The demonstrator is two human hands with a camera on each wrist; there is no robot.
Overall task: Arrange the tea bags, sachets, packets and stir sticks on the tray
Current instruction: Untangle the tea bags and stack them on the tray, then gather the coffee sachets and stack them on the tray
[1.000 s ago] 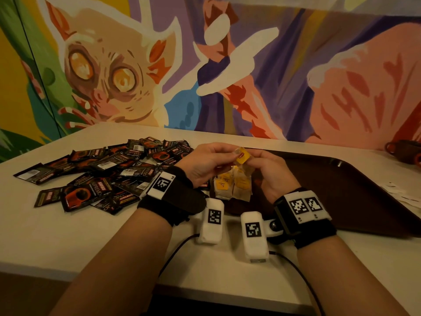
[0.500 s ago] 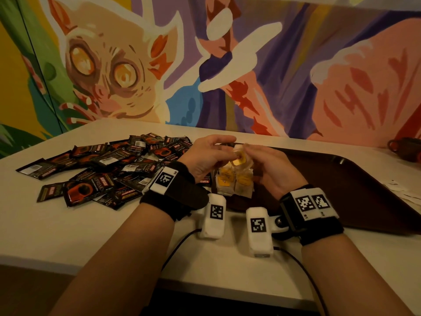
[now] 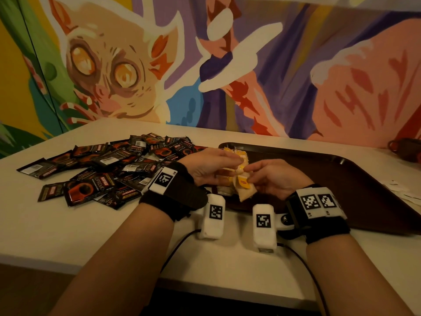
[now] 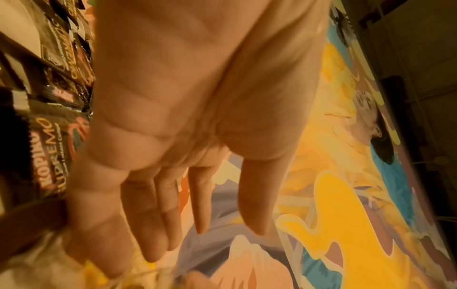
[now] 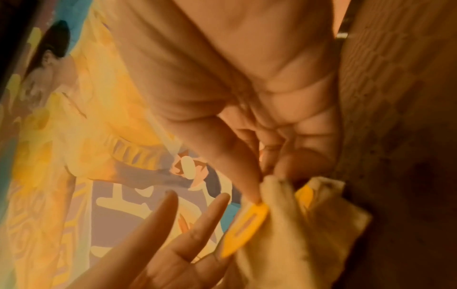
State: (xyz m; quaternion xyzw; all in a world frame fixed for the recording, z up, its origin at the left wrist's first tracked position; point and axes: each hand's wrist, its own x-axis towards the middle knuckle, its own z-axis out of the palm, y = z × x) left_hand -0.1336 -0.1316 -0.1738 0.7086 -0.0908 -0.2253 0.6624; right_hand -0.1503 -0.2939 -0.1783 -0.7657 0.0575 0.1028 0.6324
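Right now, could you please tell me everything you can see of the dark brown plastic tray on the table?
The dark brown plastic tray is a wide, shallow rectangle with rounded corners and a low raised rim, lying flat on the pale table, right of the heap of dark coffee sachets. Pale tea bags with yellow tags sit at its near left corner, where the left hand and right hand hold some.

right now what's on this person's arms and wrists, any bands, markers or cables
Both forearms are bare, no sleeves. Each wrist wears a black fabric band with a white plate bearing black square codes: one on the left wristband, two on the right wristband. A white boxy camera with its own code hangs under each wrist, trailing a thin black cable.
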